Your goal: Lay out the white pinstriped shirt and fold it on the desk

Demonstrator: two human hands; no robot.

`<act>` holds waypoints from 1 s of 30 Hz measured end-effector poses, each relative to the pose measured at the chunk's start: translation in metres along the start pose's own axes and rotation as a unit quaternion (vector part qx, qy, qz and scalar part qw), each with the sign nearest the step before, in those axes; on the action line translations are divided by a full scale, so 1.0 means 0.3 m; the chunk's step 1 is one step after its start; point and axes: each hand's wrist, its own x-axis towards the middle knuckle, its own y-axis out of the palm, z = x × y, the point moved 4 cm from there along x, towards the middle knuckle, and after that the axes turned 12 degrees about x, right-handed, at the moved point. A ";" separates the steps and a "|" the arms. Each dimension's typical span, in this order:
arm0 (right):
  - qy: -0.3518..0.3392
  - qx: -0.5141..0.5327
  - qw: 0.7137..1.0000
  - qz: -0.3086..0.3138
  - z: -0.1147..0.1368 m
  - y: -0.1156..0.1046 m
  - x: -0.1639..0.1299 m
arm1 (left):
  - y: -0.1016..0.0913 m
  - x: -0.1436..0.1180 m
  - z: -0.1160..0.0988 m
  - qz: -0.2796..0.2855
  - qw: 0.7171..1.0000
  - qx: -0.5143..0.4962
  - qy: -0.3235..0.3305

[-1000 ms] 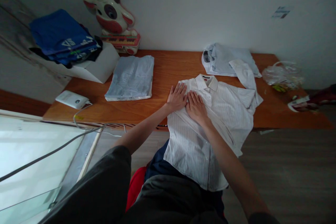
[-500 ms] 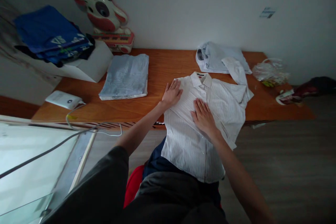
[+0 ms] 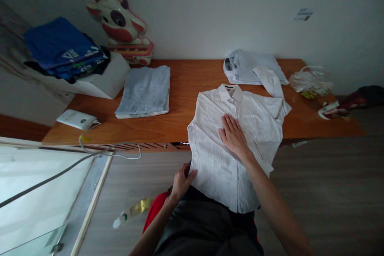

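A white striped button-up shirt (image 3: 210,136) lies front side up, its collar on the wooden table and its lower part hanging over the front edge toward my lap. My right hand (image 3: 234,134) rests flat on the shirt's chest, fingers stretched out. Down at the shirt's lower left side is my left hand (image 3: 182,181), thumb and fingers apart, with the thumb at the cloth's edge. One sleeve (image 3: 271,82) is turned back past the shirt's upper right.
On the wooden table (image 3: 183,76) are a folded light blue garment (image 3: 145,90), another folded shirt (image 3: 255,66), a white device (image 3: 76,119) with a cable, a cow toy keyboard (image 3: 126,28), a plastic bag (image 3: 310,82) and a white box (image 3: 105,82) bearing blue clothes (image 3: 64,50). A bottle (image 3: 133,211) lies on the floor.
My left hand has moved from the shirt's upper left shoulder down to its lower left side. My right hand stays on the chest. The bottle has come into view.
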 end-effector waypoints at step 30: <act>0.527 0.517 0.613 -0.281 -0.384 -0.099 -1.137 | -0.034 -0.172 0.060 0.154 0.979 -0.082 -0.107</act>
